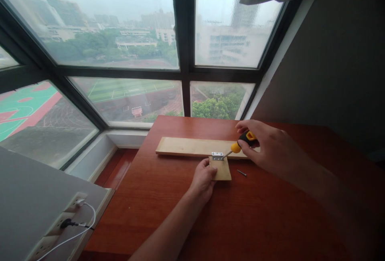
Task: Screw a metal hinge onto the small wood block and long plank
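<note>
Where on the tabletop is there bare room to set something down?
Between the forearms, on the near side of the loose metal piece, the tabletop is bare, as is a strip between the long board and window. It is crowded around the hinge, where the left hand holds the small board and the right hand the screwdriver.

The reddish table (150, 213) bears a plank (186, 146) and metal rod (241, 172).

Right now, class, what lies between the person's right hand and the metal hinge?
In the head view, the screwdriver spans that stretch: the right hand holds its handle, and its shaft slants down to the metal hinge.
</note>
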`<state>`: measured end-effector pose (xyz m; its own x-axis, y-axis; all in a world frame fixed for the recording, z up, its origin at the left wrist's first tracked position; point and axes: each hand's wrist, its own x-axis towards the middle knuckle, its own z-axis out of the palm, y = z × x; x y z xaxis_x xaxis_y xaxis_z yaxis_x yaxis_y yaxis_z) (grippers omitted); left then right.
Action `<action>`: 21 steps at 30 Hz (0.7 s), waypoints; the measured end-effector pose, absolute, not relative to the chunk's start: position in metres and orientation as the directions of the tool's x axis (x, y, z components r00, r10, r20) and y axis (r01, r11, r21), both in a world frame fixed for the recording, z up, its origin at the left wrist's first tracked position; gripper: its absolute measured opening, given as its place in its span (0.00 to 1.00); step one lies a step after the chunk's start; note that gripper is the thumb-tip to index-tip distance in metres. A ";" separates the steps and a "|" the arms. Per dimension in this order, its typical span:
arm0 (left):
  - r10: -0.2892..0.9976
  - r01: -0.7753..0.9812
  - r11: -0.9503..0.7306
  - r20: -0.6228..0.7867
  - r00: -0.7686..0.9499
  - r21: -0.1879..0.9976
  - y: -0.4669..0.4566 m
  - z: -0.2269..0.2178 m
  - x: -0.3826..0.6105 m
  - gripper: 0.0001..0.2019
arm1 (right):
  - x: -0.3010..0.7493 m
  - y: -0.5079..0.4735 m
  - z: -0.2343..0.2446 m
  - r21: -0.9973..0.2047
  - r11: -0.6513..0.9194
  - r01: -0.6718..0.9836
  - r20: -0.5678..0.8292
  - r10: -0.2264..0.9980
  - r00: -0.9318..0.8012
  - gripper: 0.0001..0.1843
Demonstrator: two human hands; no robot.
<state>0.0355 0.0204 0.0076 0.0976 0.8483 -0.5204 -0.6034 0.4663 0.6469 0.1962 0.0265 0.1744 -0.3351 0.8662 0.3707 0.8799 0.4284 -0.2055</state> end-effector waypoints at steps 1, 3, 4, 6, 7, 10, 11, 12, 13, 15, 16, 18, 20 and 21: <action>0.849 -0.603 0.466 -0.520 0.097 0.647 0.020 0.007 0.035 0.22 | 0.197 0.026 0.175 -0.205 0.437 0.876 0.365 0.864 -0.346 0.19; 0.850 -0.602 0.465 -0.517 0.098 0.650 0.020 0.007 0.035 0.22 | 0.197 0.024 0.176 -0.201 0.460 0.865 0.351 0.858 -0.374 0.22; 0.852 -0.602 0.463 -0.514 0.099 0.651 0.020 0.007 0.035 0.21 | 0.197 0.024 0.176 -0.192 0.463 0.865 0.352 0.856 -0.380 0.22; 0.856 -0.601 0.458 -0.507 0.100 0.655 0.019 0.007 0.035 0.21 | 0.196 0.024 0.176 -0.166 0.441 0.882 0.368 0.858 -0.359 0.18; 0.857 -0.601 0.457 -0.505 0.100 0.656 0.019 0.007 0.035 0.21 | 0.196 0.025 0.176 -0.157 0.427 0.891 0.376 0.860 -0.346 0.17; 0.856 -0.598 0.460 -0.507 0.102 0.656 0.019 0.008 0.035 0.21 | 0.196 0.027 0.175 -0.169 0.416 0.894 0.386 0.862 -0.328 0.13; 0.855 -0.597 0.461 -0.509 0.101 0.656 0.019 0.008 0.036 0.21 | 0.196 0.027 0.175 -0.178 0.420 0.890 0.385 0.862 -0.330 0.13; 0.854 -0.596 0.462 -0.510 0.100 0.657 0.019 0.008 0.036 0.21 | 0.197 0.027 0.176 -0.186 0.428 0.885 0.384 0.860 -0.335 0.14; 0.853 -0.595 0.463 -0.513 0.097 0.657 0.019 0.008 0.036 0.22 | 0.197 0.026 0.176 -0.191 0.438 0.878 0.383 0.857 -0.344 0.16; 0.851 -0.592 0.464 -0.517 0.093 0.658 0.020 0.007 0.036 0.22 | 0.197 0.024 0.177 -0.192 0.464 0.865 0.379 0.848 -0.371 0.20; 0.851 -0.592 0.465 -0.518 0.093 0.658 0.020 0.007 0.036 0.22 | 0.197 0.024 0.177 -0.186 0.468 0.864 0.380 0.845 -0.376 0.21; 0.851 -0.593 0.465 -0.516 0.096 0.657 0.020 0.007 0.036 0.22 | 0.196 0.024 0.177 -0.167 0.440 0.882 0.382 0.854 -0.353 0.18; 0.852 -0.594 0.465 -0.515 0.096 0.657 0.019 0.008 0.035 0.21 | 0.195 0.025 0.176 -0.161 0.408 0.899 0.382 0.865 -0.324 0.16; 0.852 -0.594 0.464 -0.514 0.097 0.657 0.019 0.008 0.035 0.21 | 0.195 0.026 0.175 -0.166 0.403 0.900 0.381 0.868 -0.318 0.15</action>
